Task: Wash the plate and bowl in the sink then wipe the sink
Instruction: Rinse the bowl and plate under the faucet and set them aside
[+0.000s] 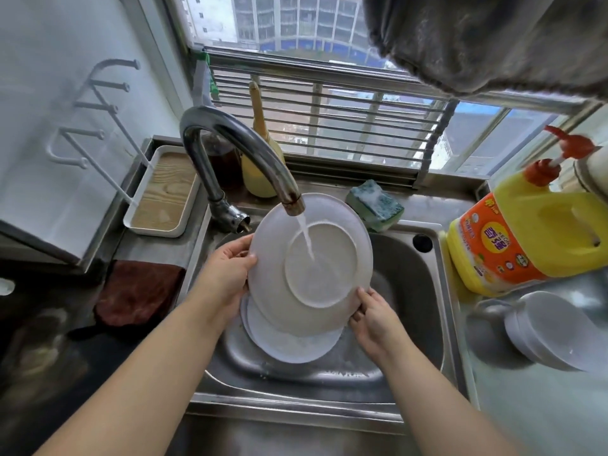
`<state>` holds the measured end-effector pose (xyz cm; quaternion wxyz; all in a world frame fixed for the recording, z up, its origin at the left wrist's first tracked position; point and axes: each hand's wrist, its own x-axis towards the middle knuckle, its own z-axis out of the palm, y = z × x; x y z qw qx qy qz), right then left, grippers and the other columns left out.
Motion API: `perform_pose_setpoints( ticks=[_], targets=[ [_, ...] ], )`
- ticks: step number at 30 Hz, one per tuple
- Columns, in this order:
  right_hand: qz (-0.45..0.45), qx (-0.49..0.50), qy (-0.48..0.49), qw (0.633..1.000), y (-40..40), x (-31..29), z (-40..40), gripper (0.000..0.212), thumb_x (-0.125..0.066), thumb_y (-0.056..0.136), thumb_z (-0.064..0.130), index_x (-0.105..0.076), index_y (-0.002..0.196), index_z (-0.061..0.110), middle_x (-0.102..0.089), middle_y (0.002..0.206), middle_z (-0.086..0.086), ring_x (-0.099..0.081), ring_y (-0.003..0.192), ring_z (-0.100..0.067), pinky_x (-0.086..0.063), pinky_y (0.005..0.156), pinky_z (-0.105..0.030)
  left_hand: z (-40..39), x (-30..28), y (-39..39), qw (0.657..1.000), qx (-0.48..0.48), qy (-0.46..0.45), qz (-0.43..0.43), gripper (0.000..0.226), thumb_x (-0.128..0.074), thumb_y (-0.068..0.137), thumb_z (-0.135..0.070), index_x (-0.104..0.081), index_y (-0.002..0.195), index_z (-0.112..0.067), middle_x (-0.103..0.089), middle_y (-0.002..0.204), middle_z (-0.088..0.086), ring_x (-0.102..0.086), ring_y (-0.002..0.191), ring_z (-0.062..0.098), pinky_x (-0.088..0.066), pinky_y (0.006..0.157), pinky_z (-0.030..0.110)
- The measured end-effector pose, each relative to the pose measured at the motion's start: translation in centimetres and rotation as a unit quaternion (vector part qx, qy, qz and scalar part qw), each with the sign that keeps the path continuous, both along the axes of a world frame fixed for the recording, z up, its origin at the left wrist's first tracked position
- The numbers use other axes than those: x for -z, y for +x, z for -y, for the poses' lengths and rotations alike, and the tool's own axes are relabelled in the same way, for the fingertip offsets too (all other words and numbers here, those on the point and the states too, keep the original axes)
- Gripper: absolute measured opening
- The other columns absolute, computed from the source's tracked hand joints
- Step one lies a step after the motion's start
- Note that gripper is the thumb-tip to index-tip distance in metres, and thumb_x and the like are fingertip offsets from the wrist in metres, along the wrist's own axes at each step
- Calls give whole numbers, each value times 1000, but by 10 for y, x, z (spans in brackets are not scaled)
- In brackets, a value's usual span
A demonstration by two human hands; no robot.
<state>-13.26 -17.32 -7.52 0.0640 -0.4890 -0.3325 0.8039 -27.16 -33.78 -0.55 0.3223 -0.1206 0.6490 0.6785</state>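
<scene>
Setting: steel kitchen sink [424, 307] under a barred window [329, 126], and the water is running.
Left hand: left hand [227, 274] grips the white plate [279, 284] at its left rim, thumb over the edge, fingers curled behind.
Right hand: right hand [375, 317] holds the lower right rim, fingertips curled onto the plate's underside.
Plate: held up over the basin, tilted, its underside and foot ring facing us, right below the spout.
Second dish: another white dish [289, 343] lies in the basin beneath the held plate, mostly covered by it; plate or bowl, I cannot tell.
Water: a stream [306, 238] falls from the spout and lands inside the foot ring.
Tap: curved metal faucet [230, 139] arches over from the back left of the sink.
Left counter: dark red cloth [138, 294] lies beside the sink; behind it a white tray with a wooden insert [164, 192].
Right counter: stacked white bowls [546, 334] sit tipped on the drainboard, a yellow detergent jug [526, 232] with a red pump just behind them.
Back ledge: sudsy green sponge [375, 205] rests on the sink's rear edge, near the plate's upper rim; a wooden-handled utensil [260, 149] stands against the window bars.
Overhead: grey towel [493, 41] hangs at top right.
</scene>
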Motion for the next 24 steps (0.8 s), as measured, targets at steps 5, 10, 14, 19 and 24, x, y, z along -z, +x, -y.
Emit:
perform_pose_setpoints(
  ticks=[5, 10, 14, 19, 24],
  targets=[
    [-1, -65, -27, 997, 0, -5, 21, 23, -46, 99, 15, -56, 118, 6, -68, 103, -11, -65, 88, -22, -55, 67, -31, 30, -9, 11, 999, -35, -7, -9, 33, -40, 97, 3, -62, 111, -16, -68, 83, -1, -62, 75, 14, -51, 67, 29],
    [20, -98, -18, 995, 8, -6, 29, 20, -46, 99, 16, -60, 111, 9, -69, 106, -10, -64, 96, -25, -55, 79, -36, 52, -4, 24, 997, -70, -10, 19, 35, -38, 97, 6, -59, 121, -10, -65, 91, 4, -60, 78, 15, -49, 61, 25],
    [25, -101, 7, 995, 21, -8, 25, 23, -39, 101, 10, -62, 106, 7, -70, 93, -9, -63, 83, -21, -52, 77, -36, 58, 3, 39, 995, -79, -12, 56, 32, -38, 97, 6, -61, 115, -8, -66, 90, 7, -60, 80, 19, -46, 65, 31],
    [43, -85, 40, 995, 42, -15, 9, 25, -38, 101, 9, -62, 103, 9, -69, 97, -10, -63, 89, -23, -52, 80, -40, 51, 16, 61, 994, -61, -14, 89, 31, -41, 96, 5, -61, 115, -8, -67, 94, 11, -62, 82, 24, -49, 67, 35],
    [75, -46, 53, 995, 65, -13, -13, 28, -36, 102, 10, -57, 121, 7, -64, 113, -13, -60, 104, -27, -53, 83, -42, 34, 24, 79, 995, -18, -18, 101, 31, -44, 96, 3, -62, 118, -9, -69, 105, 14, -65, 91, 28, -53, 69, 36]
  ],
)
